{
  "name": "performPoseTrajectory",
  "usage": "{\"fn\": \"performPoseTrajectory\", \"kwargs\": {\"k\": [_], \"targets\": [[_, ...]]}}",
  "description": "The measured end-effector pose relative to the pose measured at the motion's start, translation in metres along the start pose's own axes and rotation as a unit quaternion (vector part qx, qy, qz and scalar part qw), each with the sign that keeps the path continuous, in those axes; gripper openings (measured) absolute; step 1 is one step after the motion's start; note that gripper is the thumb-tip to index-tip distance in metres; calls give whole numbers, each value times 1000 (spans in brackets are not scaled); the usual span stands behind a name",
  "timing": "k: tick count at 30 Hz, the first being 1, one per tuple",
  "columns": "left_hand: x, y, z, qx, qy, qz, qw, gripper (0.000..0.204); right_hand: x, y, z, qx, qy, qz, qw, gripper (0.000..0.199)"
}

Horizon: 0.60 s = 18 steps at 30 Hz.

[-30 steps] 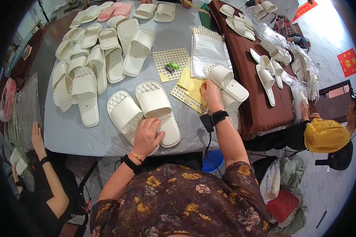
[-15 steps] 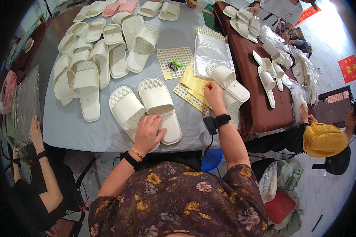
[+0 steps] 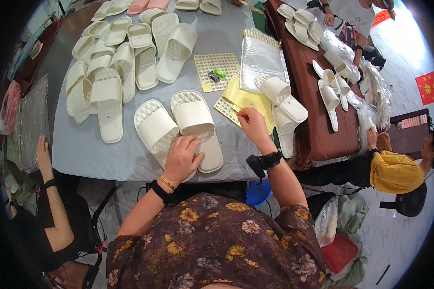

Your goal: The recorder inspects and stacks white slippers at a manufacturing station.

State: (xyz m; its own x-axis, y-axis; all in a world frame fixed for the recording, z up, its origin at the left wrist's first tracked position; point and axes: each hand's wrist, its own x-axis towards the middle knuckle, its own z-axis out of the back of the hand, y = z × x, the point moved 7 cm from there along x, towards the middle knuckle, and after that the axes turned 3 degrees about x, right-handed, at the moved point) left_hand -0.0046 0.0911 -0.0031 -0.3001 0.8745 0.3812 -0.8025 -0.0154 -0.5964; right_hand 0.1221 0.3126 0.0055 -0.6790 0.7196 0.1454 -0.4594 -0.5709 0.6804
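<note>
A pair of cream slippers lies side by side in front of me, the left slipper [image 3: 155,126] touching the right slipper [image 3: 193,114]. My left hand [image 3: 182,158] rests on the pair, fingers apart and slightly bent, over the inner edge of the right slipper. My right hand [image 3: 253,126] is closed in a pinch over the near edge of the sticker sheets; anything between the fingertips is too small to make out. Beneath and beyond it are a yellow backing sheet [image 3: 246,98] and a sheet of small printed stickers [image 3: 208,64].
Many cream slippers [image 3: 109,103] crowd the table's left side. Small green and black items [image 3: 218,74] lie on a sticker sheet. A stack in clear plastic [image 3: 263,60] and more slippers [image 3: 289,107] stand right. A brown-covered surface [image 3: 318,139] adjoins. People work at both sides.
My right hand has drawn back from the yellow sheet toward me and left, still pinched. My left hand stays on the slippers. The view has shifted slightly.
</note>
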Motion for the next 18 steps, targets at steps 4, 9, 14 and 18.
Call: {"fn": "performPoseTrajectory", "kwargs": {"k": [4,9,14,18], "targets": [[1,-2,2,10,-3,-9,1000,35,27,15,-10,9,18,29,999,9],[1,0,1,8,-2,-3,1000,35,73,18,-42,-33,16,78,996,10],[2,-3,1,0,1,-3,1000,36,100,4,-65,-66,-27,66,995,11],[1,-2,2,-2,0,4,1000,36,105,4,-75,-91,-40,34,994,10]]}}
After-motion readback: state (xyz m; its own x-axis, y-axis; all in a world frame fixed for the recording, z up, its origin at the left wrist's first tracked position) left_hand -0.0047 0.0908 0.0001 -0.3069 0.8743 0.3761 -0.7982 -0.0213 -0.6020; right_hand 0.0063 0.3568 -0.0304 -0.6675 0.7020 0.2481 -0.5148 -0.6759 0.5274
